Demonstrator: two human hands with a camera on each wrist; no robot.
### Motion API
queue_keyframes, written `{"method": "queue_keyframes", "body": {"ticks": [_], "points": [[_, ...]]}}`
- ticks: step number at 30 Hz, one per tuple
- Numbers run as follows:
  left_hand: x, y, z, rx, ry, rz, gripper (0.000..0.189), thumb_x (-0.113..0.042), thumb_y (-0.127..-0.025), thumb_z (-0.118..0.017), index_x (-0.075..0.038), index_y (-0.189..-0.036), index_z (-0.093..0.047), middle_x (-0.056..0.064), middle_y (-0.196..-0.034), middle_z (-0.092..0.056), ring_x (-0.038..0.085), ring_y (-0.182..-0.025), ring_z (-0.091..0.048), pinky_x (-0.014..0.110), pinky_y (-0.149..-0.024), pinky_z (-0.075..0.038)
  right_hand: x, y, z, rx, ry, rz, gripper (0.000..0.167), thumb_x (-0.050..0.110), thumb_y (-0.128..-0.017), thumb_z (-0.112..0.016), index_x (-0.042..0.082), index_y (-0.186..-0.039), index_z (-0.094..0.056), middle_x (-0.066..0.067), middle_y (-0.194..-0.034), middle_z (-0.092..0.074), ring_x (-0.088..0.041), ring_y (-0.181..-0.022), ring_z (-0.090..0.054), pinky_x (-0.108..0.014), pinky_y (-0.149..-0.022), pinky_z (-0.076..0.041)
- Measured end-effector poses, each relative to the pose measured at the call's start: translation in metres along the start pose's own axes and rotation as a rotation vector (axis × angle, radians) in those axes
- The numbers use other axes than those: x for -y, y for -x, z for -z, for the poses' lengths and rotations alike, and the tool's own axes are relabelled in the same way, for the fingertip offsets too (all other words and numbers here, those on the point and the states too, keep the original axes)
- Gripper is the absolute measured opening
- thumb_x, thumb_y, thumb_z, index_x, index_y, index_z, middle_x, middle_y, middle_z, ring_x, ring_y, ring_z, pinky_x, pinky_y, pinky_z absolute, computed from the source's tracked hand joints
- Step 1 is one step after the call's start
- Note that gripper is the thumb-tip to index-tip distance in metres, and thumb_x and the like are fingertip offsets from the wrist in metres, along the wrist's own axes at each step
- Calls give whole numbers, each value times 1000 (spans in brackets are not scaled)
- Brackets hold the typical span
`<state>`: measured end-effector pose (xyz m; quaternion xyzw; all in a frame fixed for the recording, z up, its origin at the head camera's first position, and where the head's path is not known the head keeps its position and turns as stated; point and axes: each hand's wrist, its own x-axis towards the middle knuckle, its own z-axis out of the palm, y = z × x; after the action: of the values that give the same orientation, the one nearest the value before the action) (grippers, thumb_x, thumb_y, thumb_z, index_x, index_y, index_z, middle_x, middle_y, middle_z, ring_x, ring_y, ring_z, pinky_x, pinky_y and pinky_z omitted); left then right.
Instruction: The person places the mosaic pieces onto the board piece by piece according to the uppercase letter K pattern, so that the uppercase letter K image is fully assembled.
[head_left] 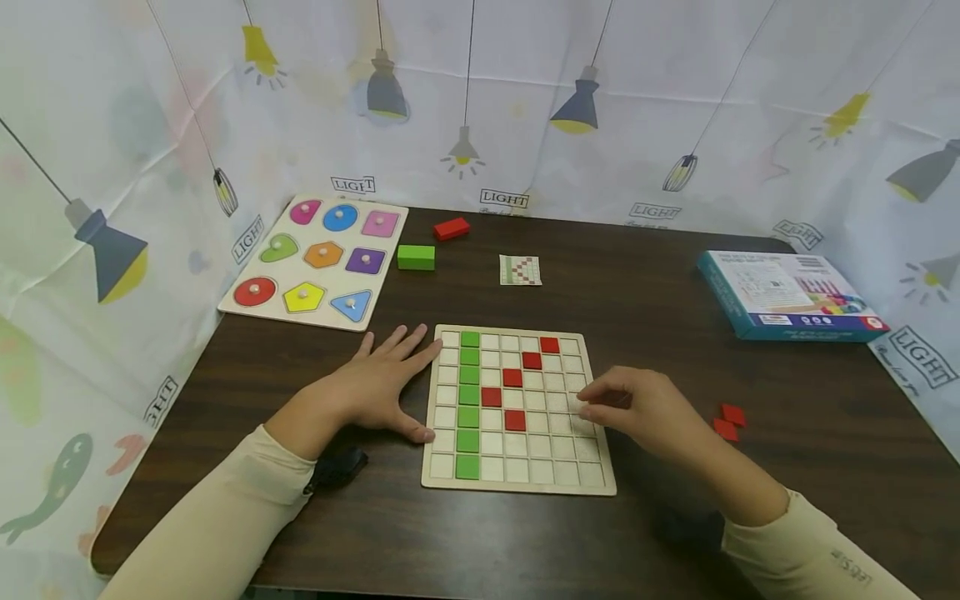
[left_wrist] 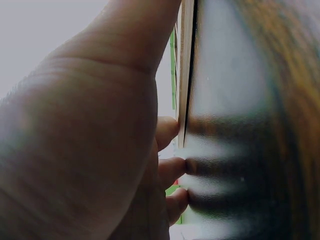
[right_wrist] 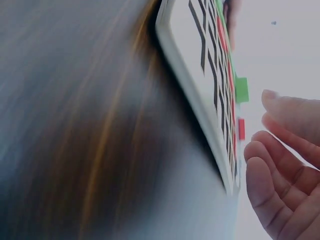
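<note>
A wooden grid board (head_left: 528,470) lies on the table with one full column of green square tiles (head_left: 468,394) and several red square tiles (head_left: 514,420) set in a slanting line. Spread out at the board's left edge, my left hand (head_left: 378,387) touches it with thumb and index finger; in the left wrist view its other fingertips (left_wrist: 172,170) reach down to the tabletop. Over the board's right edge hovers my right hand (head_left: 645,408), fingers relaxed. A gap shows between its thumb and fingers (right_wrist: 272,180) in the right wrist view, with nothing held there.
Two loose red tiles (head_left: 726,429) lie right of my right hand. Behind the board are a small pattern card (head_left: 520,270), a green block (head_left: 416,257) and a red block (head_left: 452,228). A shape puzzle (head_left: 288,271) sits back left, a box (head_left: 795,296) back right.
</note>
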<state>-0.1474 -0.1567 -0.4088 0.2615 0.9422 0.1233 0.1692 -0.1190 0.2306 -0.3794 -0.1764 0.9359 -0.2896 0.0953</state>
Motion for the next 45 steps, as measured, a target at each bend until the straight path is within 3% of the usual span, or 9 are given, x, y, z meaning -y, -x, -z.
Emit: {"method": "queue_keyframes", "body": {"ticks": [5, 11, 18, 24, 32, 40, 45], "points": [[0, 3, 1, 0, 21, 1, 130, -83, -68, -73, -25, -166, -11, 7, -171, 0, 34, -155, 3, 67, -116, 4, -24, 15, 18, -41, 36, -53, 25, 30, -90, -81, 16, -111, -78, 5, -105, -72, -17, -92, -68, -39, -80, -58], [1, 5, 0, -2, 27, 0, 128, -81, -69, -74, -24, -166, -13, 8, -171, -1, 35, -155, 3, 68, -115, 3, -54, 37, 41, -50, 85, -133, 36, 41, -94, -74, 15, -118, -76, -8, -118, -71, -32, -107, -66, -55, -87, -54], [1, 6, 0, -10, 36, 1, 129, -81, -69, -74, -24, -166, -13, 8, -171, -1, 35, -155, 3, 68, -115, 4, -94, 64, 65, -84, 153, -188, 44, 44, -95, -73, 11, -123, -74, -18, -123, -69, -40, -109, -65, -59, -84, -52], [3, 8, 0, -11, 35, 7, 130, -81, -68, -74, -23, -166, -12, 8, -171, 0, 35, -155, 3, 68, -115, 3, -119, 74, 73, -48, 183, -254, 52, 48, -93, -74, 6, -123, -73, -28, -125, -64, -48, -112, -59, -64, -84, -47], [3, 9, -1, -11, 40, 1, 130, -82, -68, -73, -23, -166, -12, 9, -171, -1, 36, -155, 3, 69, -115, 2, -124, 72, 72, -37, 205, -208, 48, 40, -93, -76, 6, -127, -72, -13, -112, -69, -26, -92, -67, -50, -77, -53], [-1, 5, 0, -12, 31, -13, 129, -83, -69, -72, -24, -166, -11, 7, -171, 0, 34, -155, 3, 67, -115, 3, -124, 73, 69, -41, 242, -144, 34, 28, -92, -79, 7, -118, -74, -10, -106, -64, -26, -91, -63, -49, -74, -52], [-5, 3, 2, -10, 32, -19, 129, -81, -69, -73, -23, -166, -12, 8, -171, -1, 35, -155, 3, 68, -115, 3, -121, 74, 70, -63, 227, -132, 24, 22, -90, -81, 10, -108, -73, -12, -108, -68, -33, -95, -66, -56, -79, -51]]}}
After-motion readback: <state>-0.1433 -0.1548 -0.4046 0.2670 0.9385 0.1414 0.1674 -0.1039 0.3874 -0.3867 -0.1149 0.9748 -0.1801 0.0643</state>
